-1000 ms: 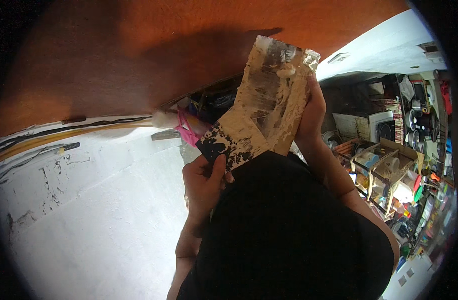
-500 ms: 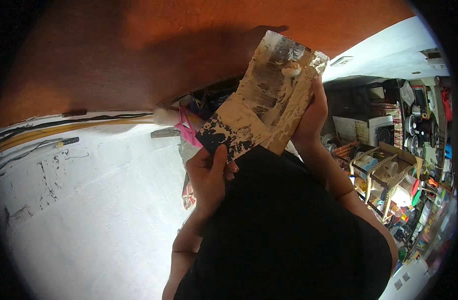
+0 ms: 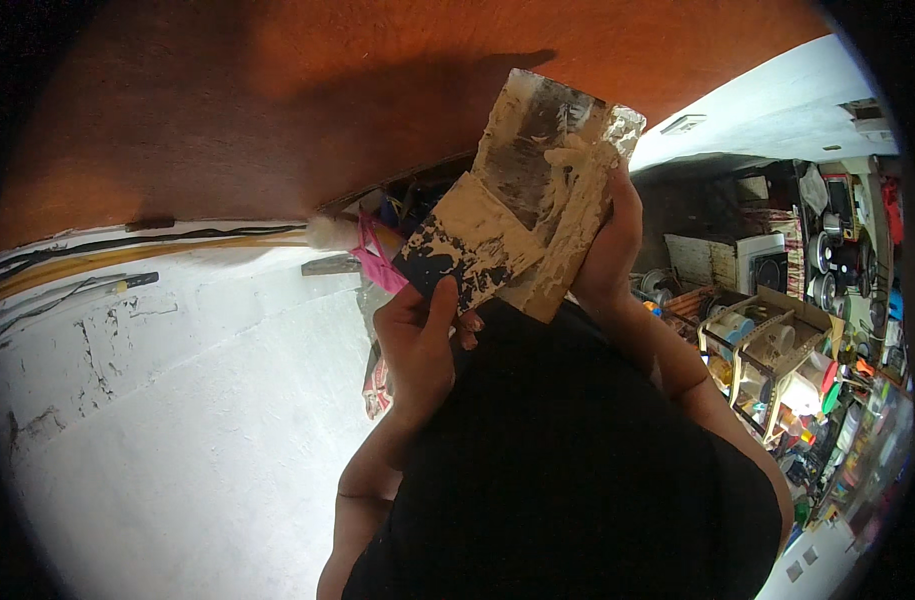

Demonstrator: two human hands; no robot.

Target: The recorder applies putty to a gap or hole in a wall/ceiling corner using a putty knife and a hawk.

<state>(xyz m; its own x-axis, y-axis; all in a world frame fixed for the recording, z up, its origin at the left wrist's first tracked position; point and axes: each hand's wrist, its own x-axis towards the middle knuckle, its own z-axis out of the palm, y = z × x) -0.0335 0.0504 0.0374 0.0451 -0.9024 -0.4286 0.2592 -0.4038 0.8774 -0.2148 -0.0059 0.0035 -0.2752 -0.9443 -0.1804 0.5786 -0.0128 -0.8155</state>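
Note:
Pinched between the thumb and fingers of my left hand (image 3: 417, 340) is a dark, flat putty spreader (image 3: 437, 272), its face smeared with tan putty. The spreader's far edge lies against a clear-looking flat board (image 3: 522, 140), overlapping its left side. My right hand (image 3: 612, 245) grips that board along its right edge, and some of the fingers are hidden beneath it. Tan putty (image 3: 567, 225) coats much of the board, thickest in a ridge down the right side. Both tools are held tilted in front of my black shirt (image 3: 577, 440).
An orange-brown painted surface (image 3: 397, 90) spans the top. Cables (image 3: 177, 237) run along a white wall (image 3: 207, 420) at left. A pink strap or bag (image 3: 377, 262) hangs behind the spreader. At right stand a rack with containers (image 3: 767, 345), a white appliance (image 3: 762, 262) and hanging pans (image 3: 825, 255).
The board has shifted left and slightly down. The spreader has moved a little right and up against it. The pale lump of putty on the board now looks smeared into the ridge.

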